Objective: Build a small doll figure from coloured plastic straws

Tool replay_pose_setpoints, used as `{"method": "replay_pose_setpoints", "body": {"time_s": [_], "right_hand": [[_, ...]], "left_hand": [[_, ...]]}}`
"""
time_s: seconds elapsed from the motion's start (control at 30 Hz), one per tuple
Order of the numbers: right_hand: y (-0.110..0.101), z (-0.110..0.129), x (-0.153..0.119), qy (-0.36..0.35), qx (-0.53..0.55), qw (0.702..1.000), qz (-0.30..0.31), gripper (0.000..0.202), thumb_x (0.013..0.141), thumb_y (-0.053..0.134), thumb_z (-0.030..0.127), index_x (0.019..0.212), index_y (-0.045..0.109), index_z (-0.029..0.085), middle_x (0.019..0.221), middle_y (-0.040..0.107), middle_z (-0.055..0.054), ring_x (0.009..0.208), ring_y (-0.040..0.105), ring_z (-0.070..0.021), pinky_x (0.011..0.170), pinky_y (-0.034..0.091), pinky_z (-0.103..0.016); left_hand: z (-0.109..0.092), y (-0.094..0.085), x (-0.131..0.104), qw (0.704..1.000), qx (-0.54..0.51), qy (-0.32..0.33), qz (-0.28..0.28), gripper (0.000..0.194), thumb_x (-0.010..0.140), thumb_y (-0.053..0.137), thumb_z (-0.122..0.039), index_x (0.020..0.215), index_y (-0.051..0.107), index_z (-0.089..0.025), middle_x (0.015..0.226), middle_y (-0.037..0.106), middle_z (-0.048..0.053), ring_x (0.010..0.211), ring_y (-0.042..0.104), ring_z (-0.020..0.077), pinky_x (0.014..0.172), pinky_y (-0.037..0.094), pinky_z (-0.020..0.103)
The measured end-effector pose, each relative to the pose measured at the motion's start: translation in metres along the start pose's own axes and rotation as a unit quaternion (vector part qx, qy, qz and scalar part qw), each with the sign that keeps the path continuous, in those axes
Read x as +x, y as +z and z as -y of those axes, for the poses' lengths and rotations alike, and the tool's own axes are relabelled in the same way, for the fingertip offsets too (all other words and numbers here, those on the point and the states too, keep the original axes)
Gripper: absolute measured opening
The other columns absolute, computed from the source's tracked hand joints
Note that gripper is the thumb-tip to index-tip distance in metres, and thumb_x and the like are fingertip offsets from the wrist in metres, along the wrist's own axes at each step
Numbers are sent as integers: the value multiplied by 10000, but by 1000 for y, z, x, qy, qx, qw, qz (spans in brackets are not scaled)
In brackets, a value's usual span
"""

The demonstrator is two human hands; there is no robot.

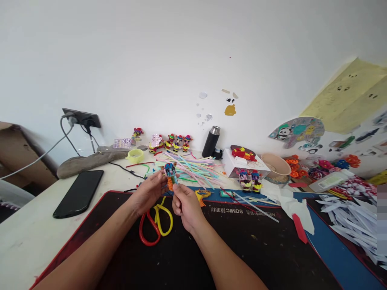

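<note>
In front of me, above the dark mat [236,249], I hold up a small handmade figurine [170,170] with a blue headpiece and orange and light blue parts below. My left hand [151,188] has its fingers closed on the figurine's left side. My right hand [186,202] pinches the figurine's lower part between thumb and fingers. The fingers hide some of its body. Under my hands lie scissors with one red handle [141,231] and one yellow handle [171,221]; their blades are hidden. A yellow item [202,196] lies just beyond my right hand.
Pastel strips [193,163] are spread behind my hands. Several finished figurines [178,143] stand along the wall; two more [250,181] stand before a white box [242,165]. A black flask [211,141], yellow tape roll [135,155], phone [79,194] and white paper strips [352,225] lie around.
</note>
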State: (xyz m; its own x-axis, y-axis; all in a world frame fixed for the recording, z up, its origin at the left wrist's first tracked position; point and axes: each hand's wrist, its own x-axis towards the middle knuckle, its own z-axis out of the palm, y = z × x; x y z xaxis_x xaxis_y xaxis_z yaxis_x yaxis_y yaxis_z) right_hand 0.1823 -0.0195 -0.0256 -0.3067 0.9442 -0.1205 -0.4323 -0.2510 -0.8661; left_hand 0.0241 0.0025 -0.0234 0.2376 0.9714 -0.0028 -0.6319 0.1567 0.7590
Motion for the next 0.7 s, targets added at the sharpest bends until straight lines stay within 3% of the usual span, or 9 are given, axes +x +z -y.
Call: {"method": "replay_pose_setpoints", "body": {"time_s": [0.1, 0.2, 0.33, 0.47, 0.7], "right_hand": [[0, 0, 0, -3, -4, 1000, -2, 505, 773, 852, 615, 775, 558, 205, 484, 417, 114, 351, 306, -44, 385, 115, -223], [0, 0, -1, -6, -13, 1000, -1, 495, 772, 843, 631, 856, 630, 191, 482, 424, 116, 350, 303, -45, 386, 121, -223], [1, 1, -1, 0, -18, 1000, -3, 504, 768, 842, 628, 939, 680, 183, 480, 422, 120, 351, 296, -47, 385, 123, -224], [3, 3, -2, -1, -22, 1000, 1, 485, 778, 832, 632, 880, 655, 192, 486, 428, 113, 353, 301, -46, 383, 135, -223], [3, 2, -2, -2, -10, 1000, 1, 524, 798, 796, 683, 783, 583, 204, 494, 446, 99, 343, 309, -47, 373, 130, -227]], "left_hand": [[0, 3, -2, 999, 48, -2, 23, 356, 768, 937, -323, 1075, 805, -200, 1136, 824, 114, 1143, 729, 315, 946, 532, 361], [1, 5, -2, 997, 72, -10, 34, 316, 791, 918, -307, 1071, 825, -192, 1094, 833, 115, 1150, 731, 324, 992, 516, 377], [2, 5, -2, 997, 70, -4, 19, 242, 808, 902, -269, 1022, 840, -176, 1033, 839, 120, 1092, 755, 317, 938, 546, 352], [0, 7, -3, 998, 58, 0, 3, 160, 819, 883, -203, 973, 844, -189, 960, 842, 105, 1051, 772, 310, 891, 574, 347], [-3, 9, -5, 999, 38, -5, 1, 162, 832, 854, -150, 988, 834, -187, 1015, 837, 111, 1119, 761, 321, 940, 572, 355]]}}
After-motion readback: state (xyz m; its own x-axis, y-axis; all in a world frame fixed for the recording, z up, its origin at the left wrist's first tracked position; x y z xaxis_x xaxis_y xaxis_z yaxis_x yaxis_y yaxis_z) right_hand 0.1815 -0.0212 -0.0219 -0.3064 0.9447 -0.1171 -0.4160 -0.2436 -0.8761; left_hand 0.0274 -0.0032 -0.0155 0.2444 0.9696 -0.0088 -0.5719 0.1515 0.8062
